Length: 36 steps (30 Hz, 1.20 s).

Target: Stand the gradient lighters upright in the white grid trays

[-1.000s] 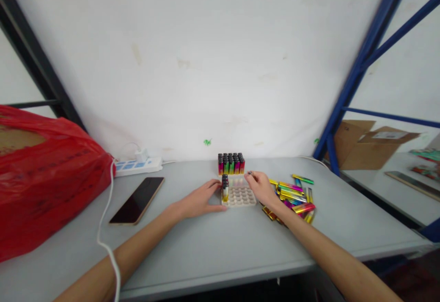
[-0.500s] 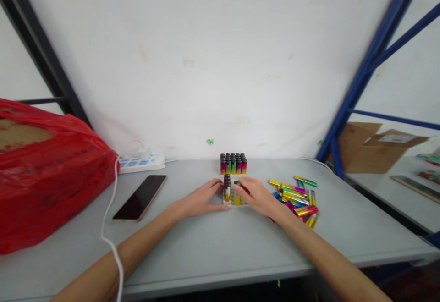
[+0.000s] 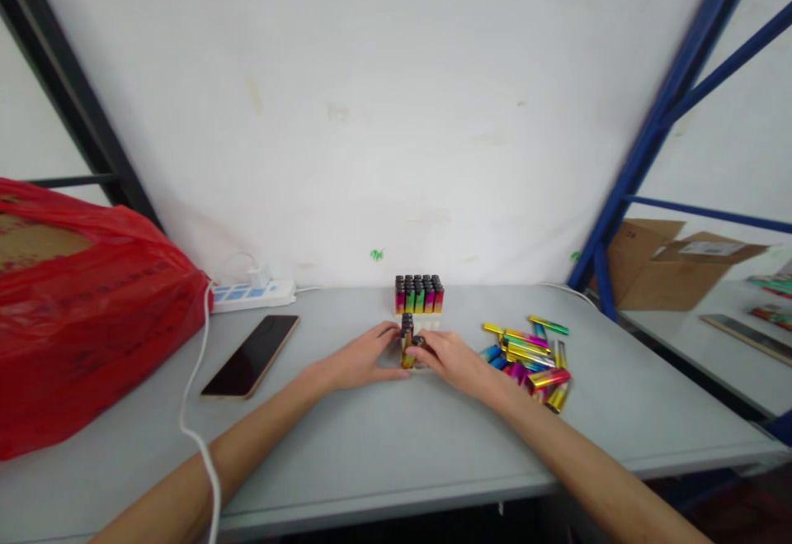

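A small pale tray [image 3: 428,325] lies on the table in front of me. A few black-topped lighters [image 3: 407,338] stand upright in a row at its left end. My left hand [image 3: 370,354] curves round that end, fingers at the far corner and thumb at the near one. Over the tray's near side, my right hand [image 3: 450,358] is closed on a lighter with a black top [image 3: 418,341], just right of the row; its body is mostly hidden by my fingers. Behind the tray stands a block of colourful lighters [image 3: 419,295] in several rows.
Shiny coloured metallic sleeves [image 3: 529,354] lie in a loose pile to the right. On the left are a phone [image 3: 251,357], a white power strip [image 3: 253,295], a white cable [image 3: 196,432] and a red plastic bag [image 3: 99,321]. Blue rack posts [image 3: 643,156] rise at the right.
My right hand has moved slightly left and nearer with the lighter, closer to the row at the tray's left end. My left hand stays at the tray.
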### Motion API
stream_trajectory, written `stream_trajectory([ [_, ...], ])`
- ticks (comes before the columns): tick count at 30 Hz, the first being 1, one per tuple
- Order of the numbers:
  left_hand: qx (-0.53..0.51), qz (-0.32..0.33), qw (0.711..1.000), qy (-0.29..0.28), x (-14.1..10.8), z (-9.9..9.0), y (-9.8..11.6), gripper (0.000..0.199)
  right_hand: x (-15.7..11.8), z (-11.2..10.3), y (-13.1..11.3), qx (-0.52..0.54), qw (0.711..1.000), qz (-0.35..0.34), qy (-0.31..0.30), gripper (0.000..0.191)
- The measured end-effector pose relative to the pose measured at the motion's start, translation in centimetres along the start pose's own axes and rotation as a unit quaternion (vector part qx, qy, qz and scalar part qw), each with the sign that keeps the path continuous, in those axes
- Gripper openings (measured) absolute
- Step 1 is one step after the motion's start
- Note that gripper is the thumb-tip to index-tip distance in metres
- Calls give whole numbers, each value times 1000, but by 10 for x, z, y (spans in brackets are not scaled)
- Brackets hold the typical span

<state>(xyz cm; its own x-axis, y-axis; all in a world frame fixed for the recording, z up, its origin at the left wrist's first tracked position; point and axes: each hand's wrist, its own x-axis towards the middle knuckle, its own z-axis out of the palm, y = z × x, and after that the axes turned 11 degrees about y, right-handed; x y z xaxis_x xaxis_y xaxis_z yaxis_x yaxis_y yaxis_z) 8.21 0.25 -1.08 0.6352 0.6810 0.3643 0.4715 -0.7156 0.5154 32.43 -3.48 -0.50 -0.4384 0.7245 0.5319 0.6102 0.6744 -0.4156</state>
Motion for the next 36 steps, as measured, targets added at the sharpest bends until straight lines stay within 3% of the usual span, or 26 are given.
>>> stream_trajectory([
  [9,-5,15,1000,7,0,1,-6,68,3,0,3,-116,993,-4,-25,35],
  [17,5,3,1000,-3,1,1,-7,65,12,0,-19,-219,974,15,-62,48],
  [22,12,1,1000,-5,0,1,-7,66,10,-9,-16,-234,967,7,-98,47],
  [28,14,3,1000,-2,1,1,-5,66,8,-6,-14,-188,980,7,-68,47],
  [31,20,4,1000,-7,1,0,-3,68,6,-22,-4,-97,994,1,-52,42],
  [36,33,2,999,-6,0,-1,0,71,-2,-75,33,20,999,42,10,40],
])
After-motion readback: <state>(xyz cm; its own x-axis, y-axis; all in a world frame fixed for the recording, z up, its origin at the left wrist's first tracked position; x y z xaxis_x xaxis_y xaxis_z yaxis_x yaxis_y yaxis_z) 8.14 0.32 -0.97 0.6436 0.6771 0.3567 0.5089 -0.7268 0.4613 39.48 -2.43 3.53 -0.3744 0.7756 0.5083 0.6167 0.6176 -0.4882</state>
